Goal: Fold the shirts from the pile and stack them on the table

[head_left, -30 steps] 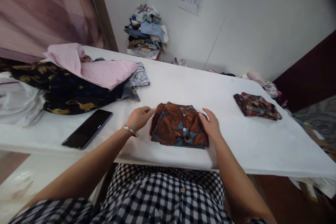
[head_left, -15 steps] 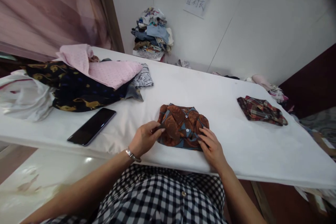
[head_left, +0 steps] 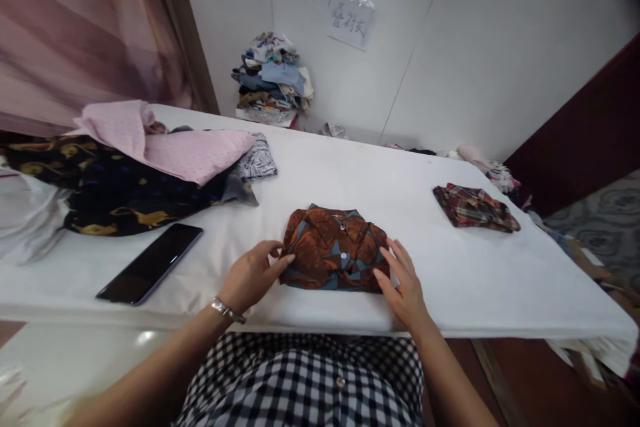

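Observation:
A folded rust-brown and blue patterned shirt (head_left: 334, 249) lies near the front edge of the white table (head_left: 360, 173). My left hand (head_left: 253, 275), with a bracelet at the wrist, rests at the shirt's left edge, fingers stretched toward the cloth and touching it. My right hand (head_left: 404, 279) sits at the shirt's right front corner, fingers spread and fingertips on the fabric. Neither hand grips anything.
A black phone (head_left: 150, 271) lies left of my hands. Behind it sits a heap of pink, dark patterned and white clothes (head_left: 125, 167). A folded plaid shirt (head_left: 475, 207) lies at the right. A clothes stack (head_left: 273, 80) stands by the wall.
My left hand has let go of the shirt's left edge and now lies flat beside it. My right hand has shifted slightly along the right corner. The view has tilted a little.

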A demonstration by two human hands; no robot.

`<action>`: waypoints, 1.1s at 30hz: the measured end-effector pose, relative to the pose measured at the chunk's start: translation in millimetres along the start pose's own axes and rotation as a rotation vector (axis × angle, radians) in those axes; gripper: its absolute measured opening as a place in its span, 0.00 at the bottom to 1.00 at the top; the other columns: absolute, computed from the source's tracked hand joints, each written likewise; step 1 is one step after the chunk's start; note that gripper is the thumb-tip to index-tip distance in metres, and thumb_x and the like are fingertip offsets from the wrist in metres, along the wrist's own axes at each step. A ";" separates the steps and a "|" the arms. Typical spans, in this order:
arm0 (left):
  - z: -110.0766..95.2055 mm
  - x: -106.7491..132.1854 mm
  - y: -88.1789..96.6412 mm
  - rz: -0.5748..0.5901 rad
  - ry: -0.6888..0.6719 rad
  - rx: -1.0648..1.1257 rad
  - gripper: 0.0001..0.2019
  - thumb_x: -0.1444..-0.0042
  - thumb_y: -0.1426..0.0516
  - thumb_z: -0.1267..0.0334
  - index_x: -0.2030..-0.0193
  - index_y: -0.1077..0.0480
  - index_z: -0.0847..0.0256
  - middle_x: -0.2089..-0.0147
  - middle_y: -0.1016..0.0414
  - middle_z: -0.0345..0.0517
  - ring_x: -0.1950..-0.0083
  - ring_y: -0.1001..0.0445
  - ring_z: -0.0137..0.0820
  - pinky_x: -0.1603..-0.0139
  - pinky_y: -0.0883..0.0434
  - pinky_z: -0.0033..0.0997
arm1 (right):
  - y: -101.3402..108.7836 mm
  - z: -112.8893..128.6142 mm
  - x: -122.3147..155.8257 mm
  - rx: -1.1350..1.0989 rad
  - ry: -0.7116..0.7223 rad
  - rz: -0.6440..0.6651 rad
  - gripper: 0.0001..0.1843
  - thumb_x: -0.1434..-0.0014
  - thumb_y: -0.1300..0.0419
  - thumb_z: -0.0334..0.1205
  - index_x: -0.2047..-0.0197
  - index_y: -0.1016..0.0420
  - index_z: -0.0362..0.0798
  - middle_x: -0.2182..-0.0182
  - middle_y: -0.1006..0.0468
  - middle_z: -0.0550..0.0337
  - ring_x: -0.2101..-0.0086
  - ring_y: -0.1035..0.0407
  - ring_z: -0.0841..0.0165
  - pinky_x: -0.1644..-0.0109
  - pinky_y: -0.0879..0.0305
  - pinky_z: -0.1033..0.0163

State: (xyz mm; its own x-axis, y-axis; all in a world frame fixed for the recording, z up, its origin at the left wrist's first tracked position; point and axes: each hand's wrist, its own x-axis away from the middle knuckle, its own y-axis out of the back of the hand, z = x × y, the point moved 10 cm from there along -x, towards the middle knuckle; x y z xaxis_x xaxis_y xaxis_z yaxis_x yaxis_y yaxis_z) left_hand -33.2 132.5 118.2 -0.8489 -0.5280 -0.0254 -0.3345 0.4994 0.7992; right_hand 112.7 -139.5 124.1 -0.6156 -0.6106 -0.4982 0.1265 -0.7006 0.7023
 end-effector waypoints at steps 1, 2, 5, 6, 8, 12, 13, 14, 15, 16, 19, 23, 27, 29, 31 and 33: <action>-5.3 -2.1 9.1 -0.080 -0.038 -0.002 0.20 0.43 0.50 0.46 0.52 0.31 0.57 0.59 0.24 0.44 0.66 0.26 0.31 0.63 0.30 0.32 | 1.2 -2.1 -2.0 0.002 -0.036 -0.025 0.27 0.37 0.46 0.43 0.35 0.41 0.54 0.34 0.46 0.53 0.34 0.54 0.58 0.34 0.50 0.42; -12.6 -3.7 15.7 -0.153 -0.094 0.001 0.21 0.42 0.50 0.46 0.49 0.33 0.57 0.55 0.25 0.46 0.62 0.25 0.33 0.60 0.28 0.33 | -0.3 -4.4 -3.8 0.000 -0.074 -0.035 0.28 0.36 0.47 0.44 0.34 0.44 0.53 0.33 0.49 0.53 0.34 0.56 0.58 0.33 0.51 0.42; -37.6 -5.4 9.9 -0.242 -0.315 -0.027 0.24 0.39 0.51 0.49 0.41 0.39 0.59 0.39 0.34 0.53 0.42 0.32 0.39 0.44 0.31 0.41 | -21.0 -8.4 -8.3 -0.027 -0.149 0.039 0.33 0.36 0.49 0.48 0.31 0.51 0.52 0.31 0.55 0.53 0.33 0.61 0.59 0.32 0.54 0.43; -43.9 -5.3 -1.2 -0.220 -0.385 -0.063 0.25 0.39 0.51 0.50 0.39 0.40 0.60 0.36 0.38 0.54 0.36 0.37 0.40 0.39 0.35 0.44 | -31.9 -8.8 -9.0 -0.035 -0.159 0.094 0.34 0.36 0.49 0.49 0.31 0.52 0.51 0.31 0.55 0.52 0.33 0.61 0.59 0.32 0.54 0.44; -47.8 -5.0 -31.3 -0.122 -0.471 -0.156 0.27 0.40 0.50 0.51 0.37 0.41 0.62 0.33 0.41 0.56 0.32 0.44 0.42 0.35 0.40 0.49 | -53.5 -9.6 -8.3 -0.033 -0.167 0.215 0.33 0.37 0.48 0.51 0.32 0.47 0.48 0.32 0.52 0.50 0.33 0.59 0.57 0.32 0.54 0.44; -35.5 -6.5 -67.4 0.002 -0.477 -0.243 0.26 0.41 0.48 0.51 0.39 0.38 0.62 0.34 0.40 0.56 0.31 0.45 0.43 0.33 0.43 0.51 | -69.0 -13.0 -4.6 -0.033 -0.179 0.306 0.31 0.39 0.46 0.52 0.36 0.38 0.47 0.34 0.46 0.49 0.34 0.56 0.55 0.33 0.54 0.43; -32.4 -8.0 -66.6 0.006 -0.461 -0.219 0.26 0.41 0.49 0.51 0.40 0.37 0.62 0.34 0.40 0.55 0.32 0.44 0.42 0.33 0.42 0.49 | -64.3 -13.7 -4.3 -0.051 -0.185 0.275 0.31 0.39 0.47 0.52 0.36 0.38 0.48 0.34 0.47 0.50 0.34 0.56 0.56 0.33 0.54 0.43; -29.4 -10.3 -61.8 -0.003 -0.436 -0.182 0.25 0.40 0.51 0.50 0.41 0.36 0.62 0.34 0.39 0.54 0.32 0.43 0.41 0.34 0.41 0.47 | -56.9 -14.4 -3.8 -0.073 -0.190 0.229 0.30 0.38 0.47 0.52 0.36 0.39 0.49 0.33 0.47 0.51 0.34 0.56 0.57 0.33 0.53 0.44; -25.8 -13.1 -53.9 -0.024 -0.399 -0.141 0.25 0.39 0.52 0.50 0.42 0.35 0.62 0.35 0.38 0.54 0.33 0.41 0.40 0.34 0.40 0.45 | -47.4 -15.4 -2.7 -0.091 -0.197 0.171 0.30 0.38 0.48 0.52 0.35 0.40 0.50 0.33 0.47 0.52 0.34 0.56 0.58 0.33 0.53 0.44; -21.1 -16.1 -43.9 -0.055 -0.351 -0.106 0.25 0.39 0.53 0.49 0.43 0.34 0.63 0.35 0.37 0.54 0.35 0.39 0.39 0.35 0.39 0.44 | -36.4 -17.1 -0.6 -0.098 -0.206 0.107 0.29 0.37 0.48 0.51 0.36 0.40 0.50 0.33 0.47 0.52 0.34 0.55 0.59 0.32 0.52 0.45; -2.9 -22.2 -16.4 -0.131 -0.172 -0.074 0.27 0.40 0.53 0.47 0.43 0.35 0.64 0.39 0.33 0.56 0.40 0.32 0.40 0.41 0.34 0.41 | -8.8 -29.7 12.6 -0.093 -0.289 -0.030 0.29 0.38 0.48 0.50 0.37 0.38 0.49 0.36 0.41 0.49 0.37 0.47 0.58 0.36 0.45 0.46; 17.6 -20.7 -15.4 -0.008 0.057 -0.093 0.29 0.42 0.53 0.44 0.41 0.38 0.60 0.51 0.24 0.50 0.55 0.24 0.40 0.58 0.28 0.37 | 1.2 -60.3 37.3 -0.128 -0.541 -0.025 0.32 0.40 0.47 0.53 0.37 0.40 0.45 0.45 0.30 0.44 0.55 0.28 0.60 0.56 0.28 0.54; 7.4 -18.5 -28.0 0.092 0.092 -0.108 0.28 0.42 0.53 0.44 0.40 0.40 0.58 0.55 0.22 0.50 0.58 0.23 0.41 0.60 0.30 0.37 | -6.7 -64.0 39.1 -0.161 -0.629 0.062 0.36 0.41 0.46 0.51 0.34 0.46 0.47 0.54 0.23 0.50 0.66 0.27 0.65 0.60 0.29 0.58; 0.2 -20.6 -34.7 0.117 0.094 -0.131 0.29 0.43 0.53 0.44 0.39 0.41 0.60 0.54 0.23 0.53 0.55 0.23 0.44 0.57 0.30 0.40 | -15.2 -55.1 30.1 -0.153 -0.603 0.125 0.38 0.42 0.44 0.49 0.32 0.49 0.49 0.55 0.22 0.52 0.65 0.26 0.64 0.58 0.30 0.57; -5.1 -23.3 -41.6 0.134 0.093 -0.138 0.30 0.44 0.51 0.46 0.38 0.43 0.60 0.52 0.23 0.55 0.53 0.24 0.46 0.55 0.30 0.41 | -22.9 -44.1 19.2 -0.112 -0.559 0.170 0.39 0.44 0.42 0.46 0.32 0.50 0.50 0.52 0.23 0.52 0.58 0.26 0.61 0.53 0.31 0.54; -8.8 -25.1 -47.4 0.143 0.086 -0.132 0.31 0.44 0.49 0.48 0.37 0.45 0.60 0.49 0.24 0.56 0.52 0.25 0.46 0.54 0.31 0.41 | -28.8 -33.3 9.2 -0.067 -0.507 0.188 0.40 0.45 0.41 0.43 0.31 0.50 0.51 0.47 0.26 0.51 0.50 0.30 0.57 0.47 0.34 0.51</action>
State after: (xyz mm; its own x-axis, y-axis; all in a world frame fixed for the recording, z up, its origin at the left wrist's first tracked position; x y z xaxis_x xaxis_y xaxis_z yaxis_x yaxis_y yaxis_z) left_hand 7.5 116.0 86.2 -0.8440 -0.5174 0.1411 -0.1513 0.4821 0.8630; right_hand 129.3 -137.3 82.3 -0.8735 -0.4844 -0.0478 0.3096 -0.6286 0.7134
